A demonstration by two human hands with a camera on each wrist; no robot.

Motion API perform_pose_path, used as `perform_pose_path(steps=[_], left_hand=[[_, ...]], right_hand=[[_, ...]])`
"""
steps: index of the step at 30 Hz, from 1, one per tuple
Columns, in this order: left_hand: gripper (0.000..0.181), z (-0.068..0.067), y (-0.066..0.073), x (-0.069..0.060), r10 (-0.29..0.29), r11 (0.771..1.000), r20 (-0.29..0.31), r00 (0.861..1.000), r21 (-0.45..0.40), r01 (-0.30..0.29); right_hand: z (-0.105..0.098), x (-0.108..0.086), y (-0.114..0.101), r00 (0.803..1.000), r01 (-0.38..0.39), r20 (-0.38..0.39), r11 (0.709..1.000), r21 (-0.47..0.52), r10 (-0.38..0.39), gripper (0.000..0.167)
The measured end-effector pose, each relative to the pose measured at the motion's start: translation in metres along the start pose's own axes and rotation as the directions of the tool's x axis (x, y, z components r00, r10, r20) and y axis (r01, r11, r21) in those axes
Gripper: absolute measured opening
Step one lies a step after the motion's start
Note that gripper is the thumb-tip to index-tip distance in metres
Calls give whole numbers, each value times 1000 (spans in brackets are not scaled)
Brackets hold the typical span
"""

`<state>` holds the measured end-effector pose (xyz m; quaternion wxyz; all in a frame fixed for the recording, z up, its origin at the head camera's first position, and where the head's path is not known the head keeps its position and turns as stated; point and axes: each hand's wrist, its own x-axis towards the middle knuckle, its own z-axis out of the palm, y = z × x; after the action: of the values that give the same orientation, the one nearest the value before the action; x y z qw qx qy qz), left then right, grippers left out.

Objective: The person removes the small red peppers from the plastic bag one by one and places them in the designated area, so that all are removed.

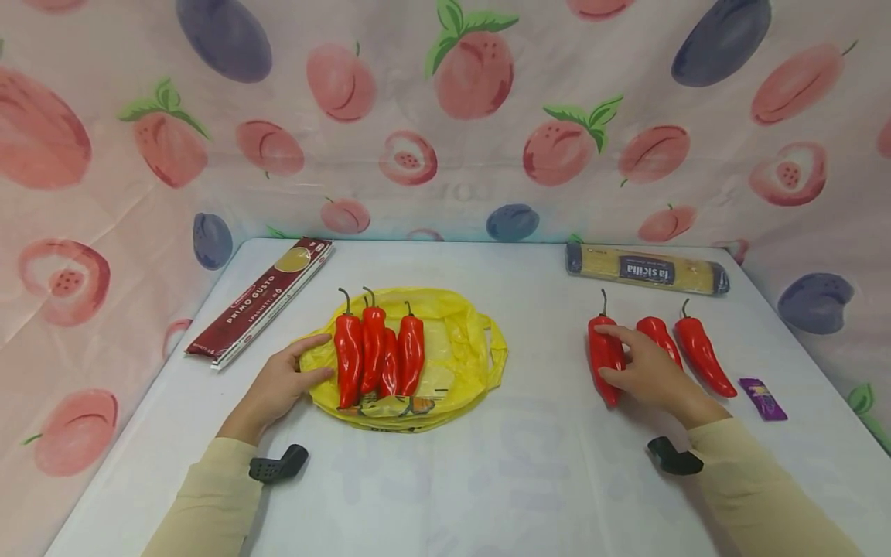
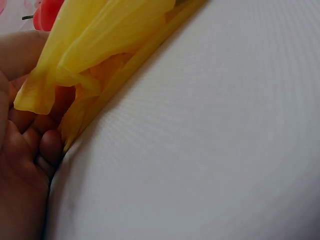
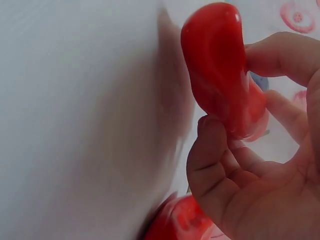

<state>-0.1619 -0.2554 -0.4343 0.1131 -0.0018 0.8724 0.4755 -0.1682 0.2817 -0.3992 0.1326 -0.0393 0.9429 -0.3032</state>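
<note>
In the head view, my right hand (image 1: 650, 371) grips a long red pepper (image 1: 604, 360) by its sides, between thumb and fingers, its stem pointing away. The right wrist view shows that pepper's rounded end (image 3: 215, 55) close up. Two more red peppers lie just right of it; my hand partly covers the nearer one (image 1: 657, 336), and the other (image 1: 703, 352) is in full sight. My left hand (image 1: 278, 387) rests at the left edge of a flattened yellow plastic bag (image 1: 459, 348), index finger and thumb extended and apart. Several red peppers (image 1: 412, 352) lie side by side on the bag.
A dark red spaghetti pack (image 1: 261, 305) lies slantwise at the back left. At the back right is a clear pasta pack (image 1: 647, 268) with a dark label. A small purple packet (image 1: 763, 399) lies right of the peppers. Fruit-patterned cloth (image 1: 459, 155) encloses the white table.
</note>
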Motion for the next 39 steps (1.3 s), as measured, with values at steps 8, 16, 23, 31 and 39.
perform_pose_path(steps=[8, 16, 23, 31, 39], left_hand=[[66, 0, -1, 1, 3, 1000, -1, 1000, -8, -3], [66, 0, -1, 1, 5, 1000, -3, 1000, -5, -5], [65, 1, 0, 0, 15, 1000, -6, 1000, 9, -15], [65, 1, 1, -1, 10, 1000, -10, 1000, 19, -10], [64, 1, 0, 0, 14, 1000, -7, 1000, 2, -14]], right_hand=[[-3, -4, 6, 1000, 5, -4, 999, -39, -5, 82], [-7, -5, 10, 1000, 4, -22, 997, -74, -5, 80], [-10, -5, 10, 999, -33, -27, 994, -104, 30, 82], [-14, -4, 10, 999, -49, -28, 990, -136, 45, 84], [-13, -4, 8, 998, -54, -38, 987, -154, 48, 83]])
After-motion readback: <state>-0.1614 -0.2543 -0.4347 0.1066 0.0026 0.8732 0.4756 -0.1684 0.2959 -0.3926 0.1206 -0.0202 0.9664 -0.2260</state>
